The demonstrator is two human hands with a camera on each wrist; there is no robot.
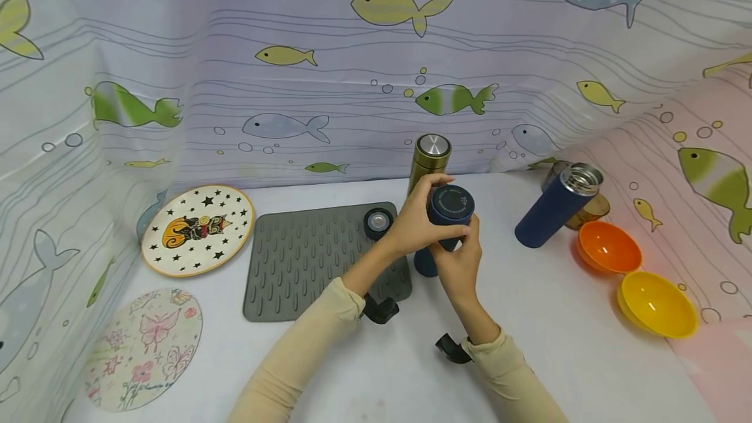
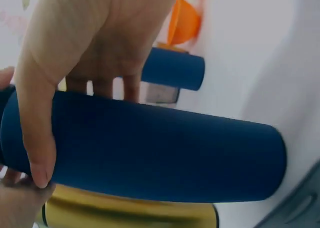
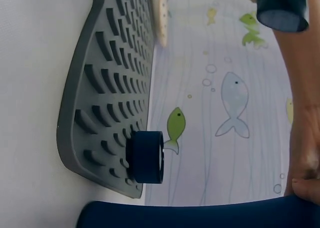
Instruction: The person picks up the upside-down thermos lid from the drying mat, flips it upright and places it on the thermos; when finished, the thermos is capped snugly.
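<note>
Both hands are on a dark blue thermos bottle (image 1: 427, 264), which stands upright just off the mat's right edge; whether its base touches the table I cannot tell. My left hand (image 1: 414, 217) wraps round the upper part beside the dark round cap (image 1: 452, 201). In the left wrist view, the thumb of that left hand (image 2: 75, 52) lies across the bottle (image 2: 165, 148). My right hand (image 1: 461, 266) grips it from the right, below the cap. Behind it stands a gold thermos (image 1: 433, 149) with a silver-topped cap.
A grey ridged drying mat (image 1: 317, 266) bears a loose lid (image 1: 378, 223). At right are an uncapped blue thermos (image 1: 540, 217), an orange bowl (image 1: 609, 247), a yellow bowl (image 1: 657, 305) and a wooden piece (image 1: 589, 212). A cat plate (image 1: 198, 230) and butterfly round mat (image 1: 147, 351) lie left.
</note>
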